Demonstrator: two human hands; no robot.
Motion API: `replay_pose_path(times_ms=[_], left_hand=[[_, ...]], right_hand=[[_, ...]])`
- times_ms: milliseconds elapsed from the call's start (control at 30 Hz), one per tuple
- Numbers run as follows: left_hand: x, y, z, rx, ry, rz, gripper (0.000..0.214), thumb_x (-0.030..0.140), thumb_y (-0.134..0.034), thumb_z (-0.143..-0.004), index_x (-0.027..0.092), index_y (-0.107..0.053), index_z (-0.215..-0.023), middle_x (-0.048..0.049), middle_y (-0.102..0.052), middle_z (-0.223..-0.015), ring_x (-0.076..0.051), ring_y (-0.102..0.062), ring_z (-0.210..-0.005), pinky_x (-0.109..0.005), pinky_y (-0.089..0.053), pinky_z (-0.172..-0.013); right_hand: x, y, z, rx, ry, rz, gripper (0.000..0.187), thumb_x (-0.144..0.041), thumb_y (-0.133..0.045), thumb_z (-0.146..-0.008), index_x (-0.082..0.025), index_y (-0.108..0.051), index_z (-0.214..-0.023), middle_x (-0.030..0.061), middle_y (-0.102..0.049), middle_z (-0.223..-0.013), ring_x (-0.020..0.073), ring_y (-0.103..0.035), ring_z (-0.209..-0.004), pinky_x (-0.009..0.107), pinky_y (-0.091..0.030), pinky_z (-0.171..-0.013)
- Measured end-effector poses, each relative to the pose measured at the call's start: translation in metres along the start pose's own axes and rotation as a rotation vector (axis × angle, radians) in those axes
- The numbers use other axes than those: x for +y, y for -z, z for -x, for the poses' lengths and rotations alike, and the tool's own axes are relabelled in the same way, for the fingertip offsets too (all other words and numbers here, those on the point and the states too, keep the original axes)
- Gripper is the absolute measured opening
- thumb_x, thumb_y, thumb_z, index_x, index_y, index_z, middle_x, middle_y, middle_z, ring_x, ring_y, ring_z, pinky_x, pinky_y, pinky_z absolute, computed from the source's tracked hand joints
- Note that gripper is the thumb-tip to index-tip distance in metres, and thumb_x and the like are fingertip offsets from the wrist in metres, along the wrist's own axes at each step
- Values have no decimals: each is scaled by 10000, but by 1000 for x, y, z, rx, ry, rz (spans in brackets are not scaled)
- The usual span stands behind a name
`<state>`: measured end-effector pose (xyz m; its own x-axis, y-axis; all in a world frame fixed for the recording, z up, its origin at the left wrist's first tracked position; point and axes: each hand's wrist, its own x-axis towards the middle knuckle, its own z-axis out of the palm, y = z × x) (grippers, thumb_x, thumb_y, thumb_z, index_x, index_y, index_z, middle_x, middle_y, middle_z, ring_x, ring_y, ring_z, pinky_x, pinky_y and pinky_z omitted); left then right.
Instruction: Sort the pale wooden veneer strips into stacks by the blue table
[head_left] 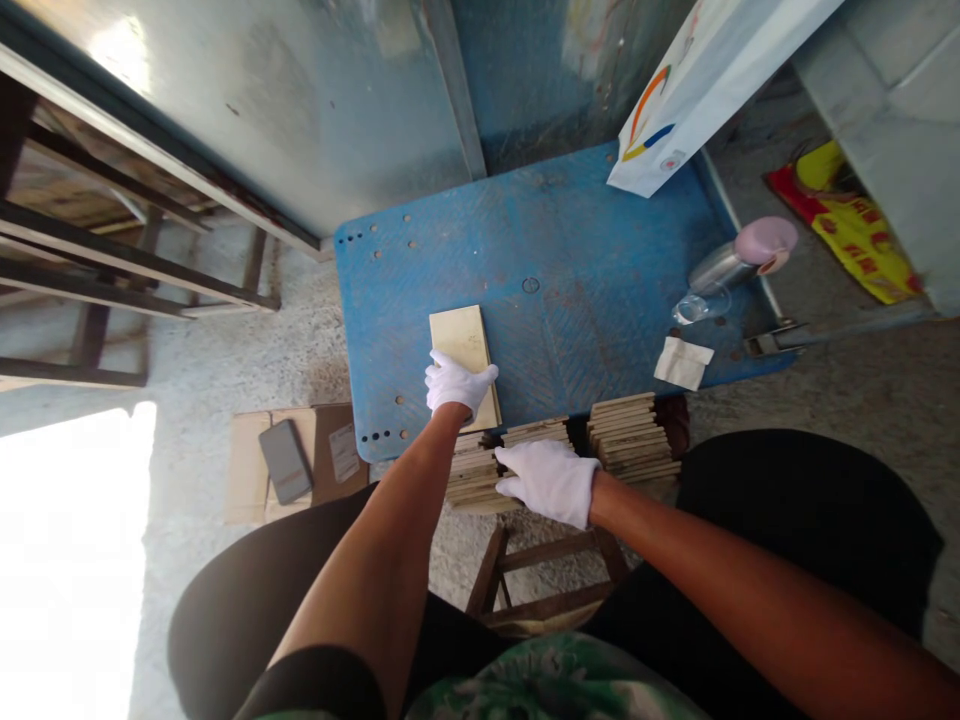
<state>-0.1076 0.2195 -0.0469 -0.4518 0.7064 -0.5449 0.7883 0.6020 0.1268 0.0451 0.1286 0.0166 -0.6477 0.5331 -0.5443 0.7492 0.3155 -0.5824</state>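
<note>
Both my hands wear white gloves. My left hand point(456, 385) lies with spread fingers flat on a pale wooden board point(461, 340) that rests on the blue metal platform point(570, 270). My right hand point(551, 480) curls over the top of a stack of thin wooden boards point(480, 475) standing on a small wooden stool point(547, 580) between my knees. Whether its fingers grip a board I cannot make out. A second stack of boards point(630, 435) stands just right of my right hand.
On the platform's right side lie a metal flask with a pink cap point(742, 255), a folded cloth point(681, 362) and a white bag point(705, 80). A phone point(285, 460) lies on cardboard point(247, 470) on the floor at left. Wooden frames point(112, 260) stand far left.
</note>
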Motion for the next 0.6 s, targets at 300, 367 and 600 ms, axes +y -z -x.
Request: replay_pose_path(times_ms=[300,367,600], left_hand=[[9,-17,-14,42,114,-3,1255,683,-670,-578,89,-37,-1484,-267,-404,-1328,-408,-472,-1205,-503,-441,-940],[9,-18,-17,49,119,-5,1249,686,-676,-570,105,-52,-1483,-262,-436,-1295,-414,-505,-1167,-507,-461,-909],[-4,-18,-27,71,101,93,1232,679,-743,-485,134,-178,-1434,-244,-496,-1259,-383,-583,-1081,-448,-508,-842]], right_hand=[[-13,10,6,-35,24,-11,440,-409,-515,-888,-128,-567,-1223,154,-711,-1010,301,-691,-872,365,-515,-690],[-14,12,6,-35,27,-9,433,-400,-516,-890,-122,-570,-1217,155,-711,-1005,306,-692,-871,368,-518,-683],[-12,15,5,-23,7,-26,403,-402,-510,-898,-128,-582,-1183,148,-709,-991,298,-691,-860,358,-508,-667]])
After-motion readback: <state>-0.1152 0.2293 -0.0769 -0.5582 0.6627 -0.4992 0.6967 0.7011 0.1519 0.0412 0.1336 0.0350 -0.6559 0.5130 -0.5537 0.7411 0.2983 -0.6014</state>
